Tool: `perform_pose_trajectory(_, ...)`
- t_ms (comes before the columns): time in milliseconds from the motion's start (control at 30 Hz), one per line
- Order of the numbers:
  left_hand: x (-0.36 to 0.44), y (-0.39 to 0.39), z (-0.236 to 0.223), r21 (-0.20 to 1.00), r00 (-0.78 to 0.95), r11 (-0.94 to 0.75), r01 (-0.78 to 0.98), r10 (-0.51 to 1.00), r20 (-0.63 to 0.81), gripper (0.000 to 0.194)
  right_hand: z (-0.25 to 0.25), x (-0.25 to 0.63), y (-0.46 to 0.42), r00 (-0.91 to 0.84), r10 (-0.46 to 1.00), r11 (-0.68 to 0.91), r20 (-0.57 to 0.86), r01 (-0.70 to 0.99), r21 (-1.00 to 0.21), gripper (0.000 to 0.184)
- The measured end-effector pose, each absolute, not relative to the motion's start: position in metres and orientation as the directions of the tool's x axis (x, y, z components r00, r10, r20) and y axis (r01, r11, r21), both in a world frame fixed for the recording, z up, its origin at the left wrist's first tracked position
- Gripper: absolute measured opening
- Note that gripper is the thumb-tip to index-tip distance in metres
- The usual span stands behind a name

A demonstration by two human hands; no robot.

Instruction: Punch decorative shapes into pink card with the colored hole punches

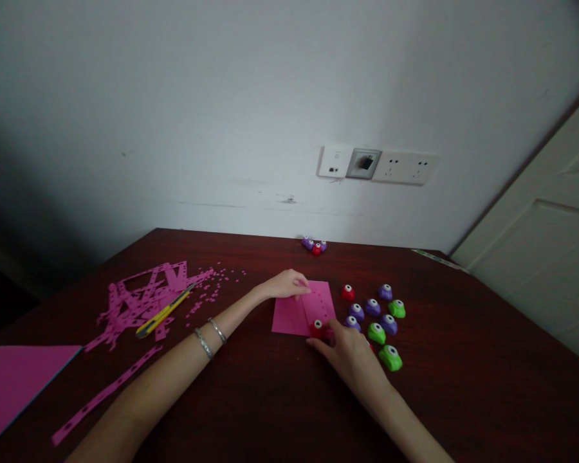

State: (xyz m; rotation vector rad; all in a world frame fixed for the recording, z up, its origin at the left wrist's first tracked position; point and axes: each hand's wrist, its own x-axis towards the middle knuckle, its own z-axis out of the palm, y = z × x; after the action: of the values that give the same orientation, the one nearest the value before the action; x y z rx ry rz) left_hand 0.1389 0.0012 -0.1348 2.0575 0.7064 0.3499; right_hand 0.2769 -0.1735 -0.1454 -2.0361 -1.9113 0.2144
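A pink sheet of paper (pixel 289 316) lies on the dark table, with another pink piece (pixel 321 297) over its right part. A row of small marks or holes runs down that piece. My left hand (pixel 285 284), fingers curled, is closed at the paper's upper edge. At the lower right corner sits a red craft paper punch (pixel 317 328) with a white and black round button. My right hand (pixel 352 354) has its thumb and fingers around this punch; the fingertips are partly hidden. Just right of that hand stand several purple punches (pixel 372 307) and green punches (pixel 390 357).
Another red punch (pixel 348 292) stands beyond the paper, and a small cluster of punches (pixel 311 244) sits by the wall. At left lie punched pink strips (pixel 149 289), a yellow utility knife (pixel 164 313), tiny cut-outs (pixel 205 299), a long strip (pixel 109 392) and a pink sheet (pixel 22 379).
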Motion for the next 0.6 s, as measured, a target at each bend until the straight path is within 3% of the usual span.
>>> perform_pose_trajectory(133, 0.137, 0.003, -0.127, 0.775, 0.765, -0.497, 0.390, 0.643, 0.027, 0.028, -0.137, 0.283, -0.172, 0.088, 0.992, -0.036, 0.090, 0.884, -0.465, 0.025)
perform_pose_trajectory(333, 0.133, 0.006, -0.117, 0.729, 0.730, -0.519, 0.446, 0.682, 0.039, 0.022, -0.128, 0.300, -0.167, 0.106, 0.980, -0.194, -0.166, 0.673, -0.714, 0.030)
perform_pose_trajectory(600, 0.133, -0.008, -0.122, 0.479, 0.818, -0.754, 0.450, 0.563, 0.119, 0.018, -0.130, 0.290, -0.170, 0.045, 0.967, -0.206, -0.250, 0.714, -0.669, 0.013)
